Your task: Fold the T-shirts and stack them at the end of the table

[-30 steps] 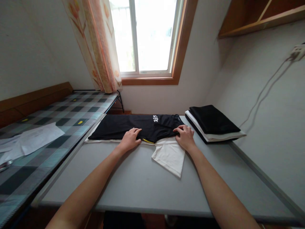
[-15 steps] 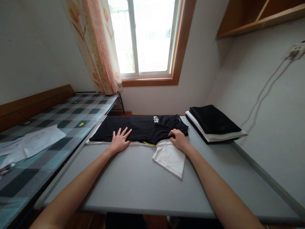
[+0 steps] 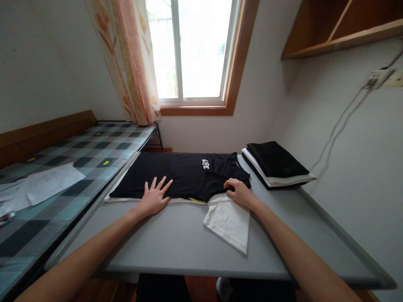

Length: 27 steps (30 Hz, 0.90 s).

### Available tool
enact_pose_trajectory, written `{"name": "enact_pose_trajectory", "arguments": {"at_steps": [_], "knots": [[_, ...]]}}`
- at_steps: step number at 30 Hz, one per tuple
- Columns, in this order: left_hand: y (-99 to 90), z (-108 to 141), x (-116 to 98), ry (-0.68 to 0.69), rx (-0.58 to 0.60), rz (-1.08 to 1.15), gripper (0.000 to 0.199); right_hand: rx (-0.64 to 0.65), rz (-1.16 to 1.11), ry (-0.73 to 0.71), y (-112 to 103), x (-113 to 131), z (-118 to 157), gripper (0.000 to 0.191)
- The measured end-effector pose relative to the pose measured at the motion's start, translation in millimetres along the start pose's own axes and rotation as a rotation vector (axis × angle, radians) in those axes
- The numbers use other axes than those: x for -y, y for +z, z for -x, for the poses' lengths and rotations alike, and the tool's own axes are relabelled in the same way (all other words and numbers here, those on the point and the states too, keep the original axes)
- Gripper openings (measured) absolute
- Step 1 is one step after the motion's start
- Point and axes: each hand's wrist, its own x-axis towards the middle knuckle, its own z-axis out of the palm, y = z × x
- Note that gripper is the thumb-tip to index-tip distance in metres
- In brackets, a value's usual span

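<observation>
Blk top [image 3: 181, 170] pulled nearer vs b4; L hand [image 3: 155, 200] spread on it, R hand [image 3: 239, 192] curled, grip unclear

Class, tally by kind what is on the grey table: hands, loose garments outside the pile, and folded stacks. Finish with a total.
Hands: 2 (left hand, right hand)
Loose garments: 2 (black garment, white garment)
Folded stack: 1
Total: 5

Black garment [image 3: 179, 172]: matt cloth. Surface [image 3: 182, 235], 6 o'clock: smooth, matt. Shelf [image 3: 346, 38], 2 o'clock: wood. Sheets [image 3: 50, 182], 9 o'clock: paper.
</observation>
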Motion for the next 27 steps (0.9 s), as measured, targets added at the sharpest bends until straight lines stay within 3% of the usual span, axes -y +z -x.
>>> {"name": "enact_pose_trajectory", "arguments": {"at_steps": [5,8,11,15,18,21,24,27], "knots": [[-8.5,41.4,-11.1,0.049,0.067,-0.025,0.065,0.121,-0.079,-0.039,-13.9,13.0,30.6,0.021],[-15.5,58.6,-7.2,0.112,0.080,-0.016,0.065,0.196,-0.093,-0.050,-22.1,18.0,45.7,0.023],[-26.1,62.4,21.5,0.208,0.090,0.050,0.064,0.219,-0.040,-0.043,-32.1,12.8,54.7,0.026],[-41.2,58.4,94.1,0.262,0.109,0.263,0.052,0.157,0.054,0.001,-49.2,-7.9,62.5,0.026],[-48.5,61.6,147.3,0.116,0.142,0.489,0.028,0.096,0.024,0.040,-59.6,-23.2,69.0,0.022],[-51.4,71.8,181.1,-0.116,0.121,0.637,0.027,0.069,-0.054,0.086,-65.3,-31.6,75.0,0.020],[-52.0,80.3,195.6,-0.262,0.070,0.786,0.043,0.065,-0.118,0.087,-70.5,-32.9,77.2,0.021],[-52.8,74.9,199.2,-0.325,-0.015,0.889,0.060,0.029,-0.212,0.068,-77.1,-31.1,69.2,0.026]]}}
